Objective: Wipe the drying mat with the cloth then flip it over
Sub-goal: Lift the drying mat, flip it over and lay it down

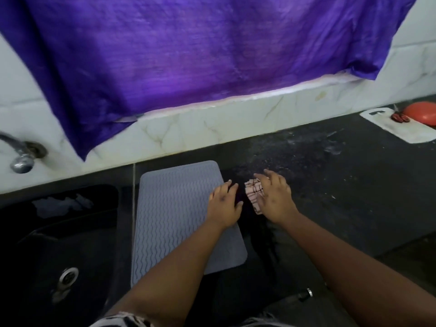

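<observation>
A grey drying mat (172, 215) with wavy ridges lies flat on the dark counter, just right of the sink. My left hand (225, 204) rests on the mat's right edge, fingers spread and curled over that edge. Right of the mat, a small folded pink checked cloth (253, 192) lies on the counter. My right hand (273, 197) lies over the cloth's right side with fingers extended; whether it grips the cloth is unclear.
A dark sink (59, 244) with a drain (68, 274) lies to the left, a tap (21, 159) above it. A purple cloth (188, 48) hangs over the tiled wall. A white cutting board (401, 123) with an orange object (422, 113) sits far right. The counter (330, 185) is wet and speckled.
</observation>
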`<control>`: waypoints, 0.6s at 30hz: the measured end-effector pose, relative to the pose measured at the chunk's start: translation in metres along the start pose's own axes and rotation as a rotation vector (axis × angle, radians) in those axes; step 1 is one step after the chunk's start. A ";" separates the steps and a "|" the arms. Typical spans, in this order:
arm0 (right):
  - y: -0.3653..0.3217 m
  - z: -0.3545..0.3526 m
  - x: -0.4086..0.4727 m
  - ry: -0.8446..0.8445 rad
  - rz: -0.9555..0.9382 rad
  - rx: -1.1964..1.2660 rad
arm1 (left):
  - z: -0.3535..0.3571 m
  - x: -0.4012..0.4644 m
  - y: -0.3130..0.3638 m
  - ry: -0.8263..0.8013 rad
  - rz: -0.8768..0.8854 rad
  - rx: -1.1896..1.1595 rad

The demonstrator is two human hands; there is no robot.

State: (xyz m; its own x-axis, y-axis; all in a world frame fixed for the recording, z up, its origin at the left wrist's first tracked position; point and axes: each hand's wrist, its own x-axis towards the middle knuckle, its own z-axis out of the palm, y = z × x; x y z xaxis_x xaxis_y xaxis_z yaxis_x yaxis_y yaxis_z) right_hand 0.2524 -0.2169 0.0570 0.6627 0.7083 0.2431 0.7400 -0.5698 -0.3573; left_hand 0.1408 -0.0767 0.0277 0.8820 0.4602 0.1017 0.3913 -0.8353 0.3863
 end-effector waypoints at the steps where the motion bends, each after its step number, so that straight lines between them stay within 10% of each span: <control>1: -0.009 -0.003 -0.007 -0.003 -0.033 0.003 | -0.005 -0.015 -0.008 -0.009 -0.040 0.019; 13: -0.106 0.038 -0.086 -0.592 -0.379 -0.112 | -0.040 -0.193 -0.092 -0.355 -0.465 0.110; 18: -0.118 0.055 -0.100 -0.730 -0.371 -0.235 | -0.040 -0.234 -0.110 -0.231 -0.521 0.092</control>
State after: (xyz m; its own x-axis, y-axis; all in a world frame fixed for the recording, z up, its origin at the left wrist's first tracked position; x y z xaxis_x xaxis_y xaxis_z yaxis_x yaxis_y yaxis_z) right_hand 0.0926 -0.1972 0.0253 0.1919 0.9114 -0.3640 0.9527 -0.2620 -0.1538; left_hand -0.1188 -0.0805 -0.0015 0.5972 0.7489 -0.2871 0.8015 -0.5436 0.2492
